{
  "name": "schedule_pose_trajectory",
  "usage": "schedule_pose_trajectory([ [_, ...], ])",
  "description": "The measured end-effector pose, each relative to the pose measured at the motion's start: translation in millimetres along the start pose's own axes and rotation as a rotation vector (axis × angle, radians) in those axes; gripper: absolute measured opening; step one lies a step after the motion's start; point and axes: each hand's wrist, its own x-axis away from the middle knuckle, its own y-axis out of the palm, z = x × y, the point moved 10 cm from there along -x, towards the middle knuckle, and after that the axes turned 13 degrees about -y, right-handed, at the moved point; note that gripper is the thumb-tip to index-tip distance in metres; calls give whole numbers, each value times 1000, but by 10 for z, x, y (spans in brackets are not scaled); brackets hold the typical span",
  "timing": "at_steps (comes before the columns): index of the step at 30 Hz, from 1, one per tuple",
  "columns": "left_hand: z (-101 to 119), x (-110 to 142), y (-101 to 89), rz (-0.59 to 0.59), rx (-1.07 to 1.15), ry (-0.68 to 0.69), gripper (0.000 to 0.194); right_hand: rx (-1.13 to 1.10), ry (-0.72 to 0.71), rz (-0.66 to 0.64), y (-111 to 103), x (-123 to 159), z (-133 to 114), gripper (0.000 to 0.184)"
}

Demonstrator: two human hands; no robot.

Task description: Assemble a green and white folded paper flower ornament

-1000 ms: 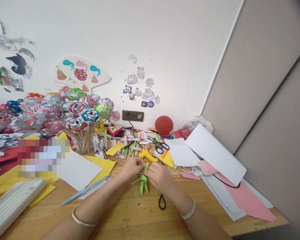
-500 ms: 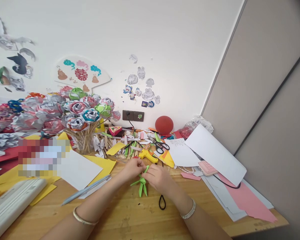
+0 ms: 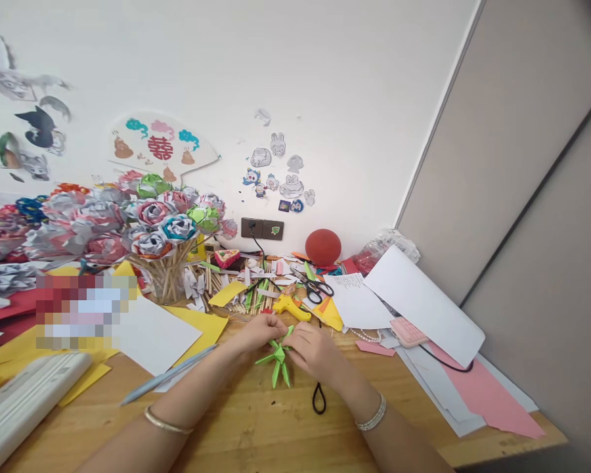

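Observation:
Both hands meet over the wooden table (image 3: 246,427) around a piece of folded green paper (image 3: 278,355) with several thin pointed arms. My left hand (image 3: 263,330) pinches its upper end between thumb and fingers. From the other side, my right hand (image 3: 309,348) has its fingers closed on the upper right part. The lower points of the green paper hang free toward me. Just beyond the hands lies a yellow glue gun (image 3: 291,307). A black cord loop (image 3: 319,399) rests below my right hand.
Paper flowers on sticks (image 3: 152,217) stand at the left behind paper sheets (image 3: 155,335) and a blue pen (image 3: 167,375). Scissors (image 3: 318,289), a red ball (image 3: 324,247) and scraps lie at the back. On the right are a white laptop-like slab (image 3: 426,305) and pink paper (image 3: 497,401).
The green paper has turned slightly and more of its centre and arms shows. Both hands stay nearly in place, still gripping it.

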Motion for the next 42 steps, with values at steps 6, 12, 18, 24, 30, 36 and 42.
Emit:
schedule_pose_trajectory([
  [6,-2,2,22,-61,59,-8,15,-59,-14,13,-42,-15,2,17],
  [12,53,20,39,-40,39,1,10,-60,4,10,-37,-16,-1,16],
  [18,95,114,24,-35,44,-8,10,-137,148,22,-70,21,114,21],
  [24,164,138,16,-32,63,35,28,-175,288,77,-92,101,262,25],
  [30,193,113,21,-10,47,81,34,-190,295,141,-95,127,299,28],
  [36,208,65,-50,69,87,164,38,-83,213,142,-81,105,231,23],
  [42,227,89,-126,68,253,200,42,0,265,252,-352,64,238,27],
])
